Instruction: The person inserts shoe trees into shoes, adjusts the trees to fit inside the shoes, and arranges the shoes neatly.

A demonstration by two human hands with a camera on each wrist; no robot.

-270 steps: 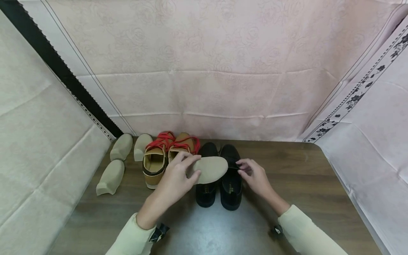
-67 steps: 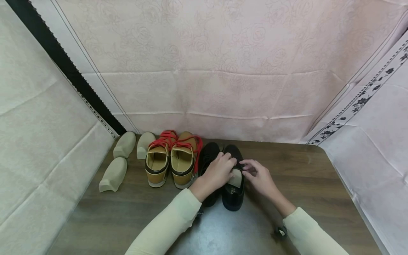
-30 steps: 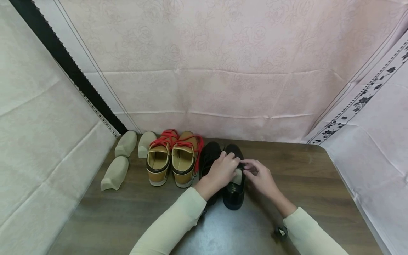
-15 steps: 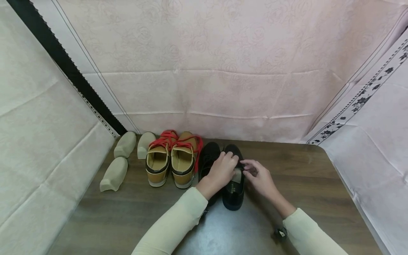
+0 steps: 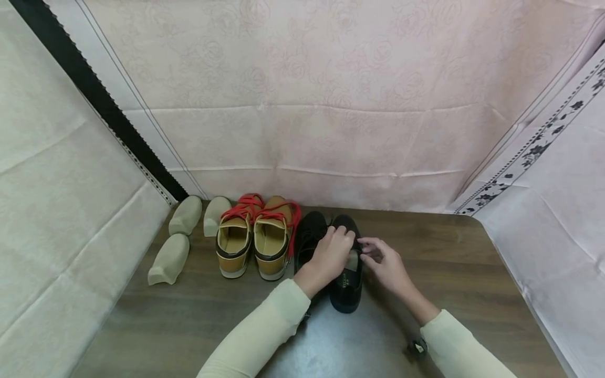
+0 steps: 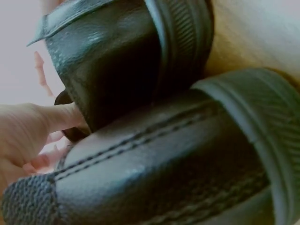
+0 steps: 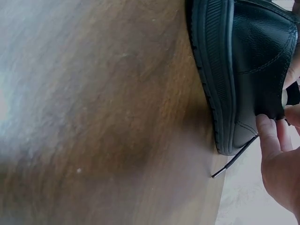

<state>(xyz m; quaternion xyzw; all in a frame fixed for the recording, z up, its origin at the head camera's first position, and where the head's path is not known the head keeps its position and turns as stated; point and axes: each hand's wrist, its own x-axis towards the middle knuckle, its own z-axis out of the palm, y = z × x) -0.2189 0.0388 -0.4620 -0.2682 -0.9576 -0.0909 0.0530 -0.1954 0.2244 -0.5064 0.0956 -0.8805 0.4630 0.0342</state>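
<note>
Pale, faintly flowered cloth [image 5: 302, 136] hangs behind and at both sides of a wood-grain tabletop [image 5: 420, 257]. Near its back edge, one pale insert [image 5: 352, 261] sits partly inside a black shoe [image 5: 346, 294], only a patch of it showing in the opening. Judging by that, the likeliest trouble is a crooked fit: pressed in at an angle, the insert could bunch the tongue or snag on the lining.

Over it, the left grip [image 5: 331, 253] has its fingertips down in the opening; whether they pinch anything there cannot be told. The right grip [image 5: 385, 262] pinches the shoe's side edge by the lacing. Should that hold slip, the edge could fold inward under the insert, or the shoe could skid or tip. A loose black lace [image 7: 236, 156] trails from under those fingers past the toe and might get caught as well.

Close beside is the second black shoe [image 5: 309, 231], which a stray push could knock askew. Further left stand tan shoes [image 5: 271, 263] with red laces [image 5: 243, 211], whose strands could tangle with a passing sleeve. Three other pale inserts [image 5: 168, 260] lie at the far left, less exposed.
</note>
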